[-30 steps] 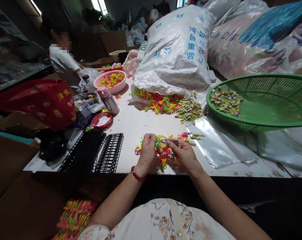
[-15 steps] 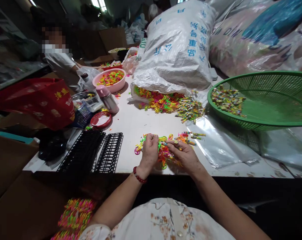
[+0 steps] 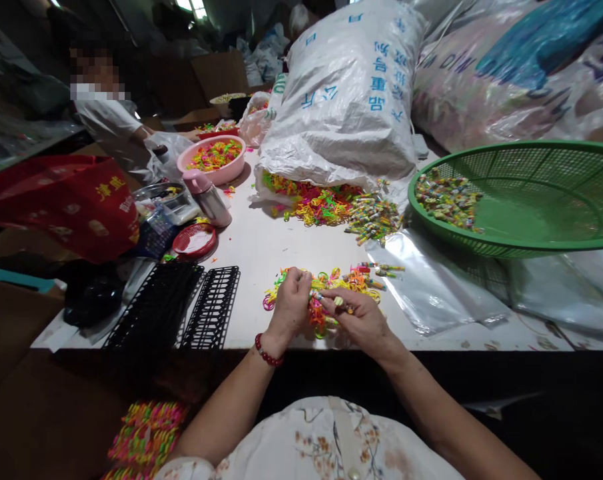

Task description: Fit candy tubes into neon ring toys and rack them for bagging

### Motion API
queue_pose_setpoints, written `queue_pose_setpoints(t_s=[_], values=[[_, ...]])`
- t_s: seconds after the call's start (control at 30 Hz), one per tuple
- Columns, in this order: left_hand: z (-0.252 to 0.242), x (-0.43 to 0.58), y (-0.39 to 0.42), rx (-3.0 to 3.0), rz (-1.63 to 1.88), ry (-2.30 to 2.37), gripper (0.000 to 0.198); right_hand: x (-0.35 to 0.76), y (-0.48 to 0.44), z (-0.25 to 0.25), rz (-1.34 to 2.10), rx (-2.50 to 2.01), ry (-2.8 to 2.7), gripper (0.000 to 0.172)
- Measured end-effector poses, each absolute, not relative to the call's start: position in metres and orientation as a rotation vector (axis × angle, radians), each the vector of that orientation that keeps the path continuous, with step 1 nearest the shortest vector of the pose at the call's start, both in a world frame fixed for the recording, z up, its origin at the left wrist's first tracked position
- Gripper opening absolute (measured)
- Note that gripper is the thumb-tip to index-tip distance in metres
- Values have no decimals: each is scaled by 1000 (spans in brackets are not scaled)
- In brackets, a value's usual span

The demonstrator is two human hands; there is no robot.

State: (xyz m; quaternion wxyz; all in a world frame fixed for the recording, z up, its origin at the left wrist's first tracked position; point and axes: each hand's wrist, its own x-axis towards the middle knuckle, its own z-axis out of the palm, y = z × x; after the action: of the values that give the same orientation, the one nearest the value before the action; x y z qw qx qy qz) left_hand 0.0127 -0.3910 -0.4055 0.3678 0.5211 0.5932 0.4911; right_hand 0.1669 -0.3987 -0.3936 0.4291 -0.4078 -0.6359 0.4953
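Near the table's front edge, my left hand is closed, its fingertips on something too small to make out. Just right of it, my right hand pinches a small wrapped stick, which points toward the left fingertips. Under and around both hands lies a loose pile of bright plastic pieces in pink, yellow, green and orange. A few more wrapped sticks lie at the pile's right side. Farther back is a heap of similar sticks, beside colourful pieces spilling from a white sack.
Right: a green basket and clear plastic bags. Left: black racks, a red dish, a steel flask, a pink basin and a red bag. A person sits at the back left.
The view has shifted slightly, moving most things a little left. My right hand has come closer to my left hand, with the stick's end now at the left fingertips.
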Motion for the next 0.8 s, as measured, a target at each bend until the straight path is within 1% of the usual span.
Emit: queue_pose_setpoints(t_s=[0.13, 0.3, 0.4, 0.5, 0.63, 0.73, 0.8], values=[[-409, 13, -391, 1399, 1231, 1608, 25, 169, -402, -394, 1151, -993, -1754, 24], [-421, 11, -381, 1248, 1046, 1335, 32, 176, -402, -394, 1045, -1073, -1876, 21], [-416, 16, -378, 1244, 1127, 1379, 33, 179, -399, -395, 1124, -1102, -1803, 22], [-403, 24, -376, 1238, 1209, 1411, 31, 185, -391, -397, 1253, -1127, -1624, 30], [-391, 32, -374, 1200, 1127, 1337, 36, 196, -382, -404, 1361, -1135, -1427, 33], [-395, 36, -375, 1089, 1092, 1311, 42, 202, -380, -408, 1433, -1114, -1299, 34], [-401, 38, -376, 1047, 1088, 1301, 43, 202, -380, -410, 1456, -1107, -1277, 35]])
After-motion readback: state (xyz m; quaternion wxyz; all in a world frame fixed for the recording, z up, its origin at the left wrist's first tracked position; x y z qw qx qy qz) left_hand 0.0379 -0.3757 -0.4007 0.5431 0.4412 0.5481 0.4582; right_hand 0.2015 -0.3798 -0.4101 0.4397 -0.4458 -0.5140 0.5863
